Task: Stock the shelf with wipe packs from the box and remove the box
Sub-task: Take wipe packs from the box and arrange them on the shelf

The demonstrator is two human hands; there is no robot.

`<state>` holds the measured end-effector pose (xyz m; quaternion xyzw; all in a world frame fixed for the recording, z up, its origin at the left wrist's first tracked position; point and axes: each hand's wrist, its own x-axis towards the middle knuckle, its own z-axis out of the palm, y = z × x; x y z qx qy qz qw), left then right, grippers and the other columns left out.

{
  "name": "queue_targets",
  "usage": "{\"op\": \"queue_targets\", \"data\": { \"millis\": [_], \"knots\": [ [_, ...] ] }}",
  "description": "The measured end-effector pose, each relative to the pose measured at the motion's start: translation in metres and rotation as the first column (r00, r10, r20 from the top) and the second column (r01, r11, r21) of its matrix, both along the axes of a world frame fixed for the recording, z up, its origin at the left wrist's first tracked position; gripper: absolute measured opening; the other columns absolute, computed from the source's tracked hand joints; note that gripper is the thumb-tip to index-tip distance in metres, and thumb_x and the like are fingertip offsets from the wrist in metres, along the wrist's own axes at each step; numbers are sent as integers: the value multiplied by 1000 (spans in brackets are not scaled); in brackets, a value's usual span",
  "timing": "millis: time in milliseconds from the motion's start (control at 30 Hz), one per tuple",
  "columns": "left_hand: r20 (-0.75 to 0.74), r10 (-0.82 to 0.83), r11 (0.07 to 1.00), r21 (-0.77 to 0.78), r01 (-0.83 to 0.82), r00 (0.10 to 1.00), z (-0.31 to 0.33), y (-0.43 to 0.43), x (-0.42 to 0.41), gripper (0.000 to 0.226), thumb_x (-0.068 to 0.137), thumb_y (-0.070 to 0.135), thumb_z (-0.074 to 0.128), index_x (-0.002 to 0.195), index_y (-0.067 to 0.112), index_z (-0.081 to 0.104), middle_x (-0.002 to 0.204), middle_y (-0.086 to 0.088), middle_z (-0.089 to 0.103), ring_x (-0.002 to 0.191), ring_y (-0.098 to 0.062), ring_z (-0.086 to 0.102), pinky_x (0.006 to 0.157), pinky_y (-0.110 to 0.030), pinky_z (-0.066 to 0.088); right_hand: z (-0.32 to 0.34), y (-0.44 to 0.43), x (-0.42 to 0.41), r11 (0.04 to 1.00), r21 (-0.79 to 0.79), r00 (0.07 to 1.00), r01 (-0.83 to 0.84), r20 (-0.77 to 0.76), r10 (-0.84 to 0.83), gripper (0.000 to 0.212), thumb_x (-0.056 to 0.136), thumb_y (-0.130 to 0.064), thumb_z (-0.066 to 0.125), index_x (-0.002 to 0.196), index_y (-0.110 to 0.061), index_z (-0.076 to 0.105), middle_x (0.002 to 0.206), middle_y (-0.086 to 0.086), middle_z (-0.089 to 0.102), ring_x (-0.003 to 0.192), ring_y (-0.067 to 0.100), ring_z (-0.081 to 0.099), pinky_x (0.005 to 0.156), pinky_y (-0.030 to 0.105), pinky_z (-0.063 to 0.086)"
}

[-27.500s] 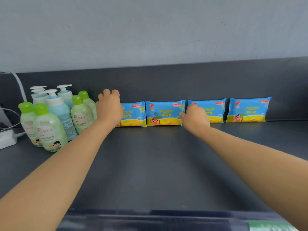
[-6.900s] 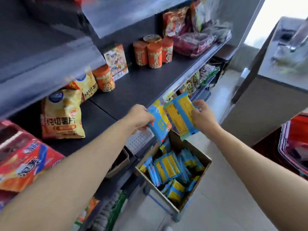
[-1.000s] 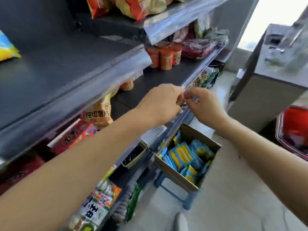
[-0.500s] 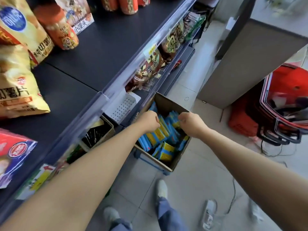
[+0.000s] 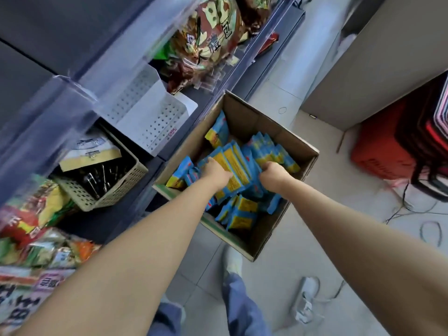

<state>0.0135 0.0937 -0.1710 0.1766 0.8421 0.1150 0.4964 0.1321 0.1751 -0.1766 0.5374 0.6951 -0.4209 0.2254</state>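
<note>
Wipe packs point(image 5: 244, 163), blue and yellow, lie in a loose jumble inside the open cardboard box point(image 5: 257, 117), which stands low down just beside the bottom shelf point(image 5: 169, 154) and right in front of the person's feet. Both arms reach down into it: the left hand point(image 5: 215, 172) and the right hand point(image 5: 272, 173) are near each other with knuckles up and fingers curled down among the packs, each closed on the bundle that stands on edge between them. The fingertips are buried, so I can't say how many packs each hand has. To my eye this is the picking-up step, with plenty of stock left in the box, so its removal is a long way off. Next the bundle has to come straight up without snagging on its neighbours or shedding loose packs, then be carried to the shelf and stood in a row. The wrappers look slick, so a firm squeeze seems wise.
</note>
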Motion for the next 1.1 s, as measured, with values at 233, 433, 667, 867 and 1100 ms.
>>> {"op": "queue_targets", "data": {
  "millis": [233, 433, 667, 867, 1100],
  "knots": [
    [-66, 147, 980, -124, -154, 987, -31, 14, 4, 101, 83, 46, 65, 150, 8, 1, 152, -23, 13, 140, -35, 24, 108, -43, 32, -39, 4, -11, 982, -47, 980, 185, -70, -188, 29, 90, -5, 49, 119, -4, 56, 113, 12, 60, 88, 18, 51, 67, 24, 41],
    [23, 231, 970, -83, -228, 973, -34, 12, -9, 87, 83, 18, 64, 148, 10, 8, 145, -17, 31, 124, -33, 44, 89, -39, 47, -37, 2, -23, 949, -89, 944, 303, -112, -312, 35, 86, -17, 65, 116, 0, 58, 109, 15, 62, 95, 27, 59, 70, 27, 41],
    [98, 440, 896, 15, -443, 893, -23, -13, -28, 51, 85, -3, 48, 135, -4, 36, 132, -17, 49, 93, -27, 53, 77, -34, 43, -23, -7, -36, 994, 19, 993, 110, -57, -108, 22, 90, -12, 51, 70, -5, 46, 62, 4, 42, 57, 19, 43, 51, 26, 34],
    [308, 560, 775, 135, -618, 769, 24, -17, -36, 29, 60, -5, 52, 87, 2, 56, 91, -13, 53, 82, -26, 53, 75, -34, 46, 34, 5, -34, 973, 167, 983, 160, -117, -141, 38, 89, -13, 49, 55, -12, 30, 55, 2, 33, 48, 15, 33, 43, 27, 25],
    [379, 515, 726, 283, -626, 769, 136, -20, -51, 15, 73, -1, 62, 87, 3, 59, 109, -24, 65, 100, -38, 65, 88, -58, 51, 142, 3, -38, 939, 209, 910, 273, -372, -182, 18, 90, -26, 56, 73, -19, 59, 66, 3, 49, 68, 21, 44, 56, 27, 34]
  ]
}}
